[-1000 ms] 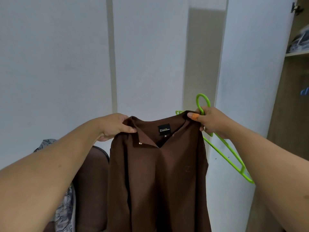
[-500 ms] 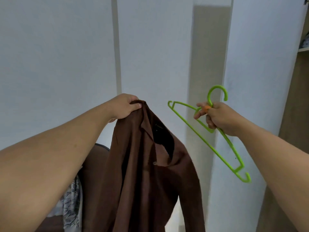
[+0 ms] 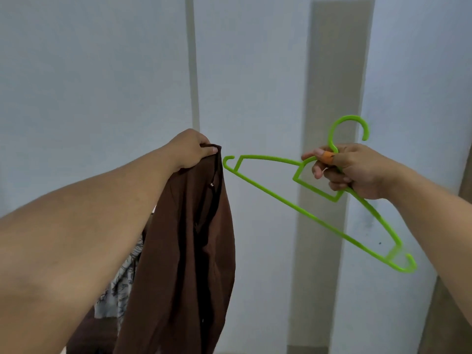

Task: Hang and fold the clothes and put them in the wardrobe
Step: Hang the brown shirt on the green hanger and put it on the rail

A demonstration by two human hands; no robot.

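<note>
A brown shirt (image 3: 189, 251) hangs in long folds from my left hand (image 3: 190, 152), which grips it at the top near the collar. My right hand (image 3: 350, 169) holds a bright green plastic hanger (image 3: 316, 218) by the neck under its hook, which points up. The hanger tilts down to the right. Its left tip sits just right of the shirt's top edge, a small gap apart. An orange band wraps one finger of my right hand.
White wardrobe doors (image 3: 102, 85) fill the background, with a beige gap (image 3: 332, 123) between two panels. A patterned grey-white cloth (image 3: 122, 284) lies low at the left behind the shirt. A brown wooden edge (image 3: 449, 315) shows at the lower right.
My right hand has let go of the shirt's shoulder and moved right with the hanger. The shirt has dropped to hang from my left hand alone. The hanger's left tip now nears the collar.
</note>
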